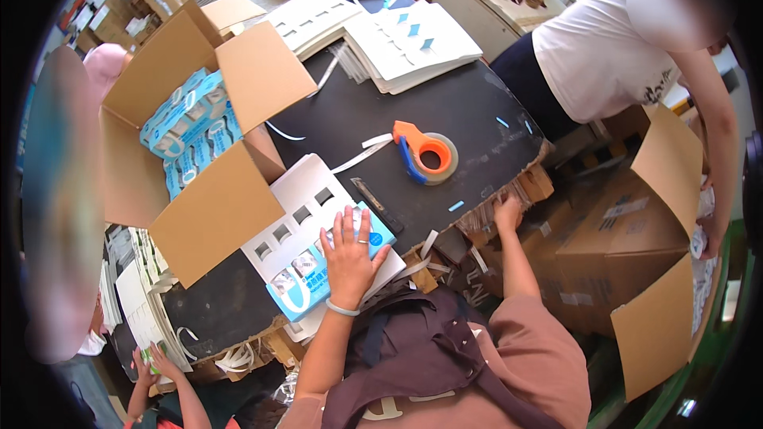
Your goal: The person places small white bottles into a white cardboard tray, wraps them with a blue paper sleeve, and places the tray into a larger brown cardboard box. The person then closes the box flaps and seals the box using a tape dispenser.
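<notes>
My left hand (351,259) lies flat, fingers spread, on a blue and white printed carton pack (325,286) with cut-out windows, through which wrapped items show. Under the pack rests a flat white die-cut cardboard sheet (280,208). My right hand (508,210) reaches to the table's right edge, at a stack of thin brown strips or sheets (480,217); its fingertips are partly hidden, so its grip is unclear. Between the hands and farther back, an orange and blue tape dispenser (430,158) lies on the black tabletop (477,113). A dark narrow cutter-like tool (375,202) lies beside the pack.
An open cardboard box (214,214) holding blue packs stands at the left. Stacks of white die-cut sheets (417,47) lie at the back. A co-worker in a white shirt (602,53) reaches into another open box (653,322) at right. Another person's hands (154,363) are at lower left.
</notes>
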`<state>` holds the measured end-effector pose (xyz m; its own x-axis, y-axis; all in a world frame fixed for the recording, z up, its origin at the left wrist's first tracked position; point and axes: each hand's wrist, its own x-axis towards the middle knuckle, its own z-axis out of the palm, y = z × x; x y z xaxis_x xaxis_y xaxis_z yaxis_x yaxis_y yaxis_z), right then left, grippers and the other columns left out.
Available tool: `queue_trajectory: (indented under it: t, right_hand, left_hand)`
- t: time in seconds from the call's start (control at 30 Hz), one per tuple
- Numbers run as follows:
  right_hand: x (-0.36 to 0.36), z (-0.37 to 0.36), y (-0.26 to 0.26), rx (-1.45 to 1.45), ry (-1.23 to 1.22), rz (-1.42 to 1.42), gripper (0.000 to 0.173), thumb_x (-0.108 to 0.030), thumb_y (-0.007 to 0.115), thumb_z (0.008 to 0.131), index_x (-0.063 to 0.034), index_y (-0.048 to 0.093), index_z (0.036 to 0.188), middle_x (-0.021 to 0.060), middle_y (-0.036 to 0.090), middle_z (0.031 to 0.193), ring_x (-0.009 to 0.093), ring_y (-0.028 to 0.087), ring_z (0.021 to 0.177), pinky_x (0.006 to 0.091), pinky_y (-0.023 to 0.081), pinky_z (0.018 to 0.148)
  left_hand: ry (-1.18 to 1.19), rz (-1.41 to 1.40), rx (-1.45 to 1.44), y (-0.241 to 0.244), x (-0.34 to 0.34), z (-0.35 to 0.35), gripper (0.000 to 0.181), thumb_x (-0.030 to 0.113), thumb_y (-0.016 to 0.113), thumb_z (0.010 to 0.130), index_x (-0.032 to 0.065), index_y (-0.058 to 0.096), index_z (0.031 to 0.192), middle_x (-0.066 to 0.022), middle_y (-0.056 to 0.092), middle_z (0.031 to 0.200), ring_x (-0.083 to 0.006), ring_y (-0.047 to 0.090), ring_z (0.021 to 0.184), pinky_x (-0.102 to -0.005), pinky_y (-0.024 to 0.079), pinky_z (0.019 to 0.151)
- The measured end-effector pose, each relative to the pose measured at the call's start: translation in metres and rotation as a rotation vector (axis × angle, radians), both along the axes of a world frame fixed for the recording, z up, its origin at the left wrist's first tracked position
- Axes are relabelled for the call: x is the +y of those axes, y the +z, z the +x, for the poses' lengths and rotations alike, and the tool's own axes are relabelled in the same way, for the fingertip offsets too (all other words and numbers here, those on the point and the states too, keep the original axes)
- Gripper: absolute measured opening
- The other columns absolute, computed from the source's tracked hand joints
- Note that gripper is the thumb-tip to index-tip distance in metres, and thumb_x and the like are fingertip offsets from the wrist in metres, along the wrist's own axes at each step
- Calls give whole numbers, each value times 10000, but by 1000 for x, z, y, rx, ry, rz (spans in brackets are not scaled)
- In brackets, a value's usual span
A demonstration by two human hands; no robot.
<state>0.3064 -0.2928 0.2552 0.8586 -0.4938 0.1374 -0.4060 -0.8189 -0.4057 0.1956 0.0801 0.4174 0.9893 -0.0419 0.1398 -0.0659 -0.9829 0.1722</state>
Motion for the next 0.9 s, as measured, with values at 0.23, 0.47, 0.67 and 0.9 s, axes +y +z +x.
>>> queue_trajectory:
  t: [0.23, 0.47, 0.67, 0.9]
  right_hand:
    - [-36, -5, -20, -82, -197, 967, 203, -201, 657, 867, -12, 682, 936, 33, 673, 812, 148, 643, 721, 308, 518, 644]
    - [-44, -90, -4, -306, -289, 1485, 172, -112, 590, 900, -53, 591, 1062, 49, 651, 916, 182, 641, 789, 361, 553, 713]
    - [38, -130, 137, -212, 190, 1831, 318, -9, 613, 848, -37, 533, 1155, 74, 643, 1086, 167, 634, 995, 325, 509, 918]
    - [114, -116, 181, 117, 375, 1885, 512, -42, 645, 834, -36, 495, 1324, 56, 629, 1154, 176, 608, 1079, 329, 457, 978]
  left_hand:
    - [-4, -13, 8, 1, -5, 2, 757, 546, 614, 862, 153, 403, 1474, -158, 365, 1513, -330, 335, 1394, -583, 210, 1131]
    - [-11, -94, 21, 7, -9, -2, 776, 446, 705, 822, 129, 416, 1468, -154, 351, 1533, -325, 282, 1441, -553, 166, 1162]
    - [-182, -846, -76, 19, -47, -9, 404, 124, 686, 858, 55, 623, 1251, -162, 604, 1243, -304, 559, 1181, -392, 470, 955]
    - [-67, -1686, 447, 11, -88, 5, 244, 142, 689, 918, 19, 646, 1125, -54, 681, 1032, -102, 635, 871, -256, 521, 782]
